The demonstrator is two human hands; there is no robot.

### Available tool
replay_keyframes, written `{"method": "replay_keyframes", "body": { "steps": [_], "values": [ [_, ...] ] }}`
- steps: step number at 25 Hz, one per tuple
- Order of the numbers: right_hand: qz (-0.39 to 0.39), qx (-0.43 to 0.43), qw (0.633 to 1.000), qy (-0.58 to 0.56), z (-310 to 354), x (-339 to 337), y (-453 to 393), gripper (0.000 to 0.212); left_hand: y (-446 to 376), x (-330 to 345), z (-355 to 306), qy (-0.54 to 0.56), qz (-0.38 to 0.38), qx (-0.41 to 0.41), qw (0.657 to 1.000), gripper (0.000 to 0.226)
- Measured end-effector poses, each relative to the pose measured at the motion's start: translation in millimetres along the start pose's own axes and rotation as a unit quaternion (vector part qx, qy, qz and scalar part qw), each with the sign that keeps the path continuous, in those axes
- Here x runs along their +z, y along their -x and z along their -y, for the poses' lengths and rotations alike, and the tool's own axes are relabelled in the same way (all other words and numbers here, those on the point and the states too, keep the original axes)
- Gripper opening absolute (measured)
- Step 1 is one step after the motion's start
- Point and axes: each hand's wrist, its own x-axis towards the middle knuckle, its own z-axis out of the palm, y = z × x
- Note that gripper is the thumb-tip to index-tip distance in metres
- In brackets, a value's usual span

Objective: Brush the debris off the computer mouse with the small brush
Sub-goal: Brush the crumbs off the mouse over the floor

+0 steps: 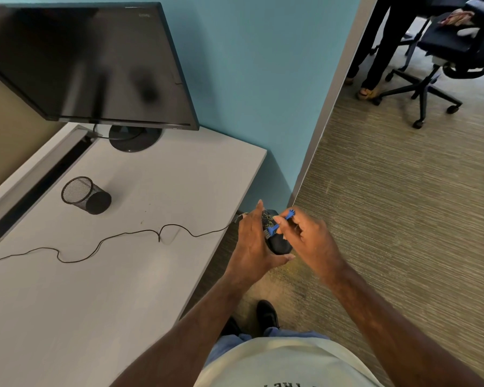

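Observation:
A black computer mouse (pixel 279 245) with yellowish debris on its upper part is held just off the desk's right edge, above the carpet. My left hand (pixel 254 241) grips it from the left, thumb under its near end. My right hand (pixel 305 236) pinches a small blue brush (pixel 277 223) whose pale bristles touch the mouse's top. The mouse's thin black cable (pixel 118 236) trails left across the desk.
The white desk (pixel 101 289) carries a black monitor (pixel 87 62) at the back and a tipped-over mesh pen cup (pixel 85 194). A teal partition wall (pixel 252 79) stands behind. An office chair (pixel 442 60) and a standing person's legs are far right on the carpet.

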Motion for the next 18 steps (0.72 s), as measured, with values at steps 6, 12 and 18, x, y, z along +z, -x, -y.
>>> {"method": "replay_keyframes", "body": {
  "steps": [6, 12, 18],
  "values": [
    [-0.021, -0.019, 1.000, -0.013, -6.0, -10.6, -1.4, 0.039, 0.7, -2.6, -1.4, 0.021, 0.019, -0.035, 0.999, 0.139],
    [-0.044, 0.034, 0.998, -0.025, -20.7, -19.2, -2.2, 0.041, 3.0, -5.8, -3.7, 0.020, 0.025, -0.046, 0.998, 0.138],
    [-0.062, 0.091, 0.994, -0.027, -32.2, -29.0, 0.6, 0.023, 3.8, -10.4, -6.8, 0.033, 0.039, -0.059, 0.997, 0.135]
  ]
}}
